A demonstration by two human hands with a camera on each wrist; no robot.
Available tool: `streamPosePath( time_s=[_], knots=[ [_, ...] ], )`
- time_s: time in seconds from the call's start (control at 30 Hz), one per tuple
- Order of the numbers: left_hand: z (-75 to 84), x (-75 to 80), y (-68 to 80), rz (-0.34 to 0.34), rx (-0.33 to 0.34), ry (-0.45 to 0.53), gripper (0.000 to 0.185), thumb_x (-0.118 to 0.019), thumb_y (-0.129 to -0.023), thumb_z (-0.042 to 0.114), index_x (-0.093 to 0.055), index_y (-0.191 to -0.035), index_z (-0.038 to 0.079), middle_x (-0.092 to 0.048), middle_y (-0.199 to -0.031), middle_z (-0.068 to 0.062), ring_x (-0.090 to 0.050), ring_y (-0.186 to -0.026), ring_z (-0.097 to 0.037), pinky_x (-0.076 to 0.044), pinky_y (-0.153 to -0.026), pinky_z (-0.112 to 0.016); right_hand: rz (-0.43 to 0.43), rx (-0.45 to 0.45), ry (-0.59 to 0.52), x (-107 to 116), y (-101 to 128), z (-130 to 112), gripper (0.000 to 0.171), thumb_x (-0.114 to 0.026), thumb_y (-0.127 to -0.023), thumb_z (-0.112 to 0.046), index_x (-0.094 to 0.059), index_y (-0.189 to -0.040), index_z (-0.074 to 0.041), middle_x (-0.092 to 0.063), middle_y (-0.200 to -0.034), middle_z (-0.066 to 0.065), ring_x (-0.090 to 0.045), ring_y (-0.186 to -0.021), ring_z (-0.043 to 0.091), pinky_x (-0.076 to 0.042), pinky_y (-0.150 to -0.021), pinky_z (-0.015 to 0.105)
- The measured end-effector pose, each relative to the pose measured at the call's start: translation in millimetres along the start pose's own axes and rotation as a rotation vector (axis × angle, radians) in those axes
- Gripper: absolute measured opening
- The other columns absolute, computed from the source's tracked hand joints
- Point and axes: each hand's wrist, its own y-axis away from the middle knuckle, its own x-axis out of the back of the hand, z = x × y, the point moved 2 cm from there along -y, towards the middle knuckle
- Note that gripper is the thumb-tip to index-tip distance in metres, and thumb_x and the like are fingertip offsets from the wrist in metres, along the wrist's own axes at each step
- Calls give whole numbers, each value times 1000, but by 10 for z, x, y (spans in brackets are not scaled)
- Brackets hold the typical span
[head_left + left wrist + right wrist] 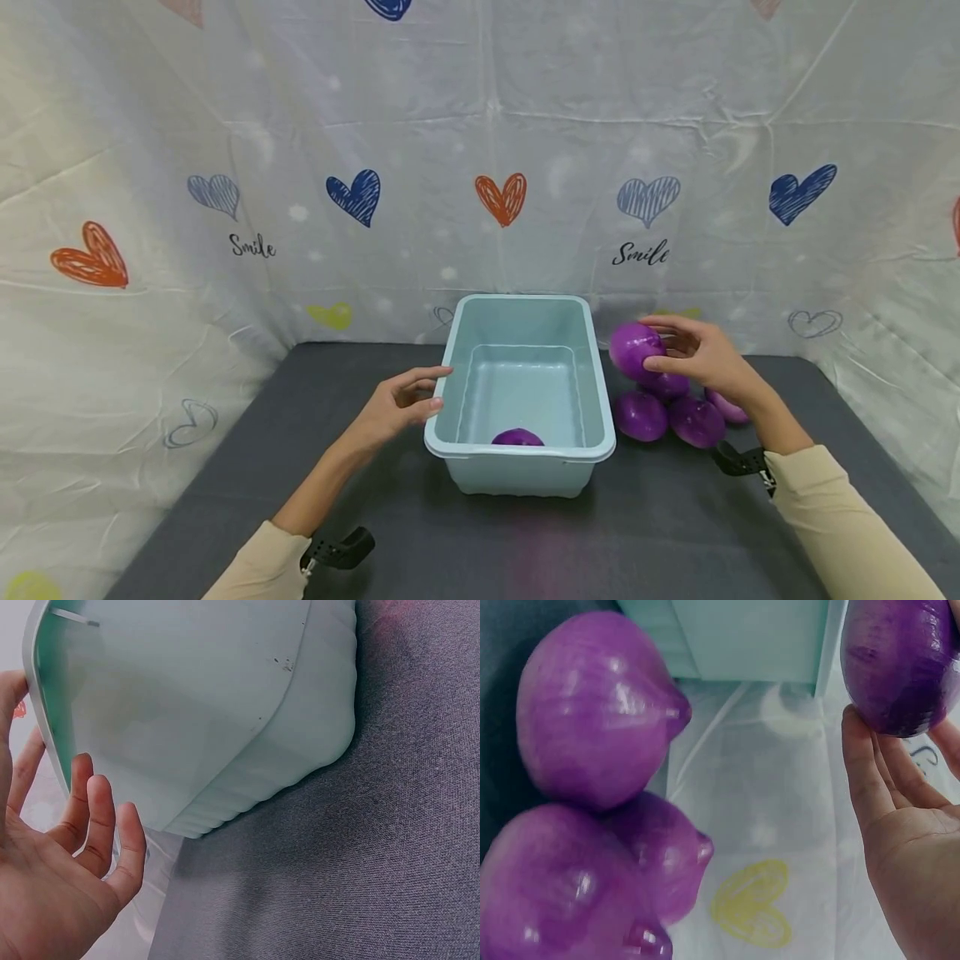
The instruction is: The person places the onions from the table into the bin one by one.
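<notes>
A light blue-green plastic basin (517,475) stands mid-table, with one purple onion (517,437) showing inside at its near end. My left hand (397,404) is at the basin's left rim, fingers loosely bent; in the left wrist view the hand (67,877) touches the rim with a digit while the other fingers stay off the wall. To the right of the basin, my right hand (701,358) grips a purple onion (633,348) raised above several others. The right wrist view has this held onion (900,667) between thumb and fingers.
Right of the basin sit several loose purple onions (641,417), close together on the dark grey tablecloth (375,517). Behind the table hangs a pale curtain (420,258) printed with hearts. Each wrist wears a black strap (341,550).
</notes>
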Motion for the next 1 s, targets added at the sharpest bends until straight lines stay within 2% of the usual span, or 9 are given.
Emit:
streamPosePath(
  time_s=[0.17,1.0],
  knots=[
    [3,1,-2,3,-1,-5,48,-67,-100,18,-57,-146,12,-59,-123,-19,-61,-103,-33,-51,-84,-48,-6,11,-28,-68,-68,-72,55,-77,-93,-10,-57,-144,-7,-58,-139,14,-58,-123,30,-50,-93,29],
    [2,-6,5,5,-14,6,47,-66,-101,17,-57,-146,12,-58,-125,-19,-61,-103,-32,-51,-84,-48,-115,103,-171,-511,-466,-364,59,-80,-87,-3,-57,-142,0,-58,-138,17,-59,-121,31,-49,-97,37]
  ],
)
